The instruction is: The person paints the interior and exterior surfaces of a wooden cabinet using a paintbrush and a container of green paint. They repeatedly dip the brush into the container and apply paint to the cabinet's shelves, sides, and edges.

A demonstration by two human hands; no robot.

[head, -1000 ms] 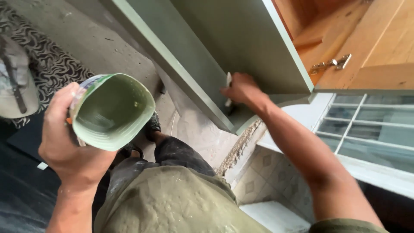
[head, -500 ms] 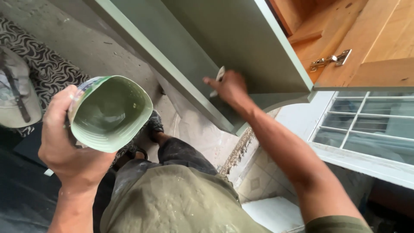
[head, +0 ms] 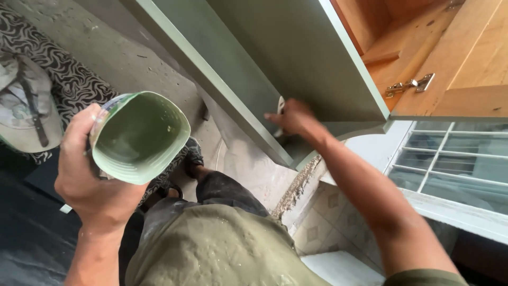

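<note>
Fingers [head: 84, 132] of left hand [head: 92, 180] are wrapping the paint cup [head: 140, 137] at 9 o'clock, right hand [head: 296, 121] is gripping a brush [head: 280, 105] against the green cabinet [head: 275, 58] at 1 o'clock.

Bare left hand [head: 92, 182], bare right hand [head: 296, 121], no sleeves on the forearms, green shirt [head: 211, 249] — dotted with pale specks, dark dusty trousers [head: 225, 193], dark shoe [head: 193, 153]
</note>
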